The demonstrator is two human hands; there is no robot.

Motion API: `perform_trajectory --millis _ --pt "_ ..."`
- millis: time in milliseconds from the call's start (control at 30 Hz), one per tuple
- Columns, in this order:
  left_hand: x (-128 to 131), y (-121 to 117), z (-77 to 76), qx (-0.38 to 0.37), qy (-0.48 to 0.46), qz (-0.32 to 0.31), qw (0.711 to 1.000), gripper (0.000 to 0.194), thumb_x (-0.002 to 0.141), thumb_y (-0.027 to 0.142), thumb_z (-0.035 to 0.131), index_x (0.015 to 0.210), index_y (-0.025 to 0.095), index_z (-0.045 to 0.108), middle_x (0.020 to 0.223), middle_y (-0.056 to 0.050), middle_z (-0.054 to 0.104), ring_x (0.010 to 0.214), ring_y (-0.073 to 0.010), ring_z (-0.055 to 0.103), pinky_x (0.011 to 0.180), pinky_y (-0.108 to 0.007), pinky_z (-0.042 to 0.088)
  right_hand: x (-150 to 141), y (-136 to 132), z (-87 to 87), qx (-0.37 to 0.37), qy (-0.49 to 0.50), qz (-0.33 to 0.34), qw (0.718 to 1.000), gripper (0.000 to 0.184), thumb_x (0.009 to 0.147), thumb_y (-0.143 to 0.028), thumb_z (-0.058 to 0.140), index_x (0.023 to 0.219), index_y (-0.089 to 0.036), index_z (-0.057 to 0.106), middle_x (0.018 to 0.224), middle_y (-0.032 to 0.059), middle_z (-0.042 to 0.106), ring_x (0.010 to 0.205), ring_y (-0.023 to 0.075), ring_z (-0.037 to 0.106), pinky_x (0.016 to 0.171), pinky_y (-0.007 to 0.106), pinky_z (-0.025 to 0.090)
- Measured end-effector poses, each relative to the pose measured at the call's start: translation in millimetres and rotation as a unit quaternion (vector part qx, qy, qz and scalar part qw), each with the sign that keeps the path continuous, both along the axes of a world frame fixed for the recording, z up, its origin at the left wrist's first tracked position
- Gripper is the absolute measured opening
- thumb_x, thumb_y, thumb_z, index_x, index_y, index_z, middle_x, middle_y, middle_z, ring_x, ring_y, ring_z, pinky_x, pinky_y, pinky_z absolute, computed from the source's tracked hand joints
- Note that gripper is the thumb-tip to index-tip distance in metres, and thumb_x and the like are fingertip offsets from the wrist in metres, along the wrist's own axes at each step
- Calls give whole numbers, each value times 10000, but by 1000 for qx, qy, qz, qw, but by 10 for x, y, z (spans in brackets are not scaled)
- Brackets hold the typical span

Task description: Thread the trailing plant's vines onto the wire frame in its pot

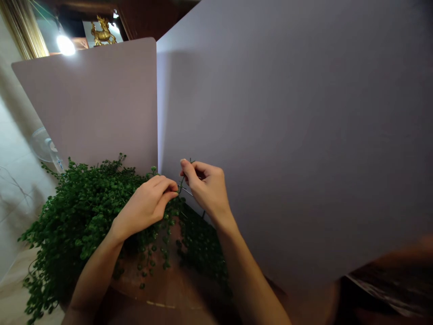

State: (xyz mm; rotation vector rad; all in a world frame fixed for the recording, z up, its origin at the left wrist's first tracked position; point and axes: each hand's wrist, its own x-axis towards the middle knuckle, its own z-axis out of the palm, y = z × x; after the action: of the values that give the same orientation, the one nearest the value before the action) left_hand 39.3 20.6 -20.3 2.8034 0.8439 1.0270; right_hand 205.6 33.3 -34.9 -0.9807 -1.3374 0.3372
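Note:
Between my two hands runs a thin green stem [181, 184]. My left hand [145, 203] is closed in a pinch on its lower part. Thumb and fingers of my right hand [209, 187] close on its upper end, a little higher and to the right. A thin wire-like rod [186, 192] shows between the hands; what it belongs to is hidden. A bushy trailing plant [77, 212] with small round green leaves spreads to the left of and beneath my left hand. Several of its strands hang over a round brown wooden surface [158, 286].
Two tall pale panels, one on the left [98, 108] and a larger one on the right [297, 126], stand behind the plant. More dark greenery [203, 246] lies below my right wrist. A lit bulb [65, 45], a golden figurine [102, 32] and a fan [43, 142] appear beyond.

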Motion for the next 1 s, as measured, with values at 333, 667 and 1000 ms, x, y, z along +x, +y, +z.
perform_trajectory --millis 333,667,1000 --pt "-127 16 121 -127 -38 10 991 94 903 184 576 839 159 641 767 3 640 654 -106 516 590 -214 407 -269 8 -67 24 -28 -68 997 419 931 -452 538 612 -186 592 511 -30 450 506 113 385 532 268 303" --pt "-177 -287 185 -174 51 -104 978 86 895 172 641 871 172 724 831 -20 702 768 -127 634 725 -227 488 89 153 -34 32 47 -78 995 443 901 -519 570 612 -183 579 516 -44 394 495 104 351 514 274 284" --pt "104 -195 -14 -92 -22 -18 995 151 916 202 621 952 206 768 861 -19 756 772 -150 685 764 -275 529 74 80 2 -7 -5 30 1000 458 893 -538 586 622 -169 608 523 -44 420 510 95 376 516 263 302"
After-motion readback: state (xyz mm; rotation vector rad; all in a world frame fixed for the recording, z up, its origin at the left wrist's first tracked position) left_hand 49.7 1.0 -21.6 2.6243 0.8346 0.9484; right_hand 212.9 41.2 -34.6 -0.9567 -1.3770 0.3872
